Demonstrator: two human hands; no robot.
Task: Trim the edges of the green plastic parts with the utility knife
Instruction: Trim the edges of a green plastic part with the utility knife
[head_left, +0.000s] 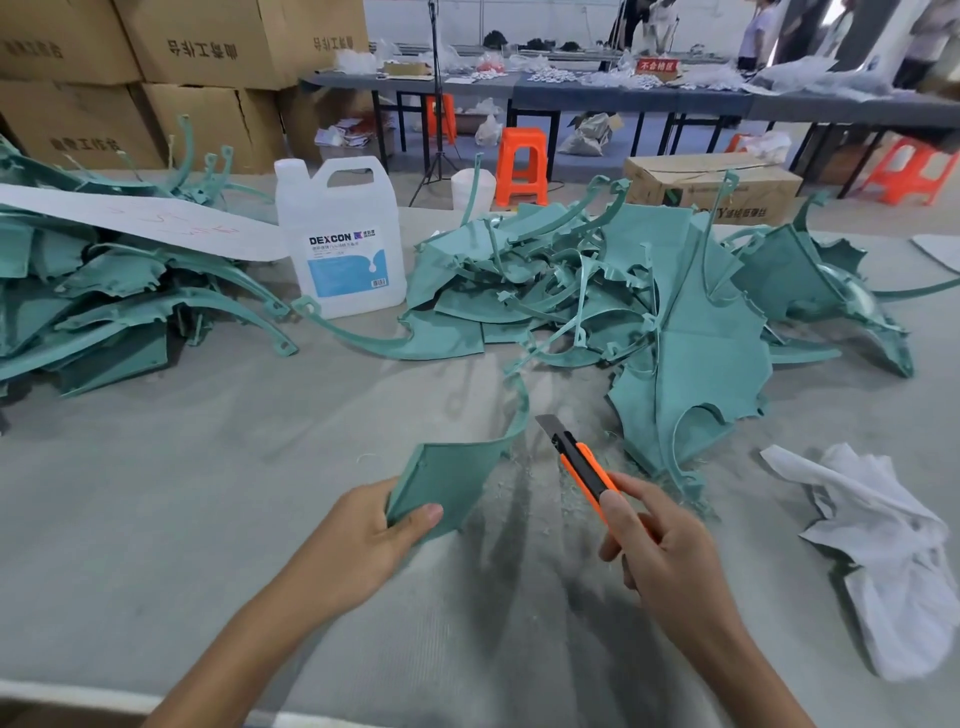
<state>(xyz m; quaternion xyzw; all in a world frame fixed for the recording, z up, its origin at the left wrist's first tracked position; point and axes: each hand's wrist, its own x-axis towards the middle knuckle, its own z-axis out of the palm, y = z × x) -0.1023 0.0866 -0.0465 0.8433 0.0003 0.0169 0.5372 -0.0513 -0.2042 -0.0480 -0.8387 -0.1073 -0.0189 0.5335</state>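
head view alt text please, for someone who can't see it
A person's left hand holds a green plastic part over a grey table while the right hand grips an orange utility knife, blade out beside the part's curved edge. Piles of green parts lie behind, with a white jug and, at right, a crumpled white cloth.

Curved green part; orange knife, blade out

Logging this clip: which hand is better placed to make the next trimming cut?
Right. The right hand grips the knife, blade out beside the edge of the part, which the left hand holds.
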